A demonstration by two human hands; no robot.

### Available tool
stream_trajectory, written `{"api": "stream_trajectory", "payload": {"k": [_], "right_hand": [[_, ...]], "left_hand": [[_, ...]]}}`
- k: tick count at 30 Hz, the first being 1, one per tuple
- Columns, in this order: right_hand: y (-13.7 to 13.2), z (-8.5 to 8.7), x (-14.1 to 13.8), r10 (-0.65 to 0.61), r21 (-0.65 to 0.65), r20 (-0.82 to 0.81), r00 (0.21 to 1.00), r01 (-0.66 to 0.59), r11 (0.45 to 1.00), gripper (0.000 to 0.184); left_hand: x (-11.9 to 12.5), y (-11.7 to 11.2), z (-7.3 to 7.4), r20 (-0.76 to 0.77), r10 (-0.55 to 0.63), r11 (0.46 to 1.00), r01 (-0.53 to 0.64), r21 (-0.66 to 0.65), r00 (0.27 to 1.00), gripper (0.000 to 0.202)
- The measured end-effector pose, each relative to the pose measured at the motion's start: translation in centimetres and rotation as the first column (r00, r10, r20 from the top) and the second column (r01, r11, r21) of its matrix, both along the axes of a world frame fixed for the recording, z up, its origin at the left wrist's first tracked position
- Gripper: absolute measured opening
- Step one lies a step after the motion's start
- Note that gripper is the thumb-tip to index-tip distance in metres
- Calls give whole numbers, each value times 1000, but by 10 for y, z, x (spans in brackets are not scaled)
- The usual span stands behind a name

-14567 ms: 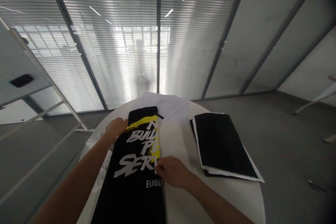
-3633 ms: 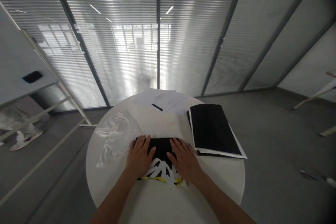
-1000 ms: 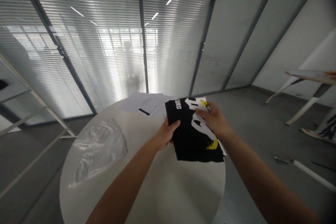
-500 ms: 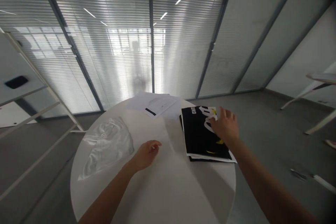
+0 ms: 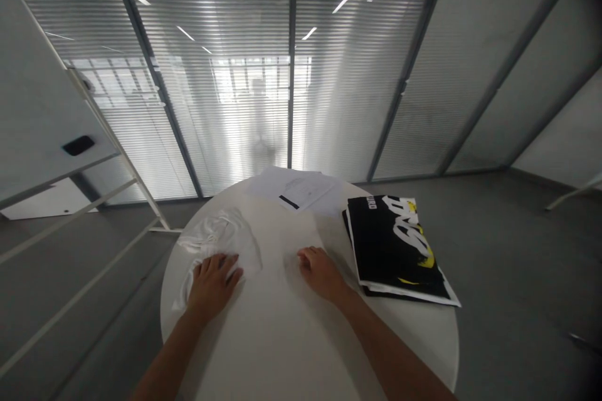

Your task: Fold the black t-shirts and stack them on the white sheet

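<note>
My left hand (image 5: pixel 212 283) lies over the near edge of a crumpled, shiny white cloth (image 5: pixel 235 232), its fingers spread and pressing down on it. The cloth's exact kind cannot be made out. Over the middle of the round white table, my right hand (image 5: pixel 322 270) has its fingers curled in, and nothing shows in them. To its right sits a stack of flat folded cloth pieces (image 5: pixel 383 250), the top one black with white lettering and yellow marks. White layers stick out at the stack's near edge.
White paper sheets (image 5: pixel 308 188), one with a black bar, lie at the far side of the white table (image 5: pixel 301 351). A whiteboard on a frame (image 5: pixel 106 128) stands to the left. Behind the table is a glass wall with blinds (image 5: pixel 338 106).
My right hand has left the black folded stack and moved left to the table's middle. My left hand has gone left onto the white cloth, its fingers opening. The view has shifted left.
</note>
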State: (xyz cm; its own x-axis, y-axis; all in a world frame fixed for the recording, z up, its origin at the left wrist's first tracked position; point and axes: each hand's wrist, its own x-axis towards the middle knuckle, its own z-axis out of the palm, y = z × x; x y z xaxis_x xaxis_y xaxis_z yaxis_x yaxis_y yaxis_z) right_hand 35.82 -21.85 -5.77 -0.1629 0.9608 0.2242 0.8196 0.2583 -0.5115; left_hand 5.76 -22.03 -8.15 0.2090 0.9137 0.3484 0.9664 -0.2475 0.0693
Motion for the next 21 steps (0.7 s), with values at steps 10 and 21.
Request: {"api": "stream_trajectory", "payload": {"k": [10, 21], "right_hand": [[-8, -13, 11, 152, 32, 93, 984, -156, 987, 30], [-9, -13, 12, 170, 25, 89, 981, -173, 985, 32]], "left_hand": [[-9, 6, -8, 37, -26, 999, 25, 35, 999, 35], [-10, 8, -14, 59, -35, 999, 35, 9, 998, 37]]}}
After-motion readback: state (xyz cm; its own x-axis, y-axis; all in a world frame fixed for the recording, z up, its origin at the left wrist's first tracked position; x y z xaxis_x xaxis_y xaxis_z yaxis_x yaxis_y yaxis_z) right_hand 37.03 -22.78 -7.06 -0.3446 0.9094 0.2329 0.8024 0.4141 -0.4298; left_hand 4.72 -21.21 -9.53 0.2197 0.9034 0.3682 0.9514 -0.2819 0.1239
